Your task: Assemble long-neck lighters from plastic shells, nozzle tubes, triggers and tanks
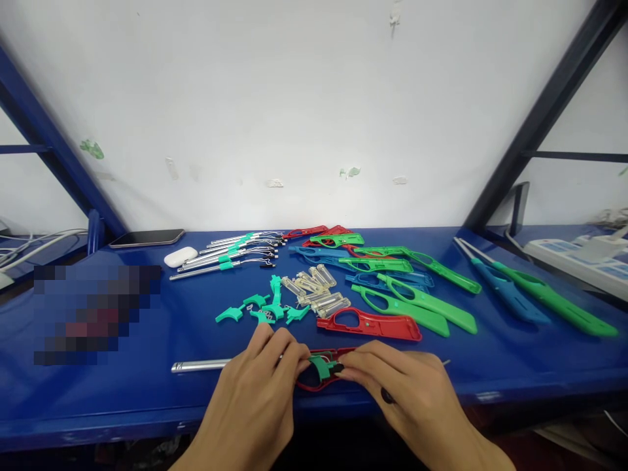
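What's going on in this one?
A person is working with both hands on a red casing at the front of a blue table. The left hand steadies it beside a green trigger, while the right hand pinches a small black piece next to that trigger. A metal tube sticks out to the left. Loose green parts and another red casing lie just beyond.

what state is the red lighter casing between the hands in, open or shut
Open: the red lighter casing has no cover over the green trigger and black part at the right fingers.
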The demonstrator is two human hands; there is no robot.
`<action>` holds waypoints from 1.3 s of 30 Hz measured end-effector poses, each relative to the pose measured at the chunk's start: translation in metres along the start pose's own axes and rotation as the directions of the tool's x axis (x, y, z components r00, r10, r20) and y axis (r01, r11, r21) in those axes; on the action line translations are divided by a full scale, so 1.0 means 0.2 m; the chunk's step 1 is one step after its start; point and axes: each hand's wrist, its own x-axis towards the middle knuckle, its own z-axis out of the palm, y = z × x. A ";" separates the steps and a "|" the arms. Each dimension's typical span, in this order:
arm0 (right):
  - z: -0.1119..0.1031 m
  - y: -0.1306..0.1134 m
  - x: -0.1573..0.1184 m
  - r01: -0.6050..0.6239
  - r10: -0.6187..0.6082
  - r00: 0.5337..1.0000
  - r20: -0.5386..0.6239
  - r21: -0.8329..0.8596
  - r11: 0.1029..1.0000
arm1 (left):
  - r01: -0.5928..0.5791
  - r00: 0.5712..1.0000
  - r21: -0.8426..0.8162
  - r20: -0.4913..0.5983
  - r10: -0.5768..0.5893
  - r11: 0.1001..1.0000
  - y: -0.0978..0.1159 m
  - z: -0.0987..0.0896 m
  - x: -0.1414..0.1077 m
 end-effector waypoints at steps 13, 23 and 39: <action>0.00 -0.02 -0.02 -0.016 0.016 1.000 -0.001 -0.021 1.000 | 0.010 1.000 -0.071 0.015 -0.009 0.997 -0.05 -0.01 0.00; 0.00 -0.01 -0.03 -0.024 0.024 1.000 0.003 -0.009 1.000 | 0.017 1.000 -0.110 0.000 -0.017 0.994 -0.07 0.00 -0.01; 0.01 -0.02 -0.02 -0.016 0.015 1.000 -0.014 -0.015 1.000 | -0.003 1.000 -0.129 0.004 0.004 0.992 -0.07 0.01 0.00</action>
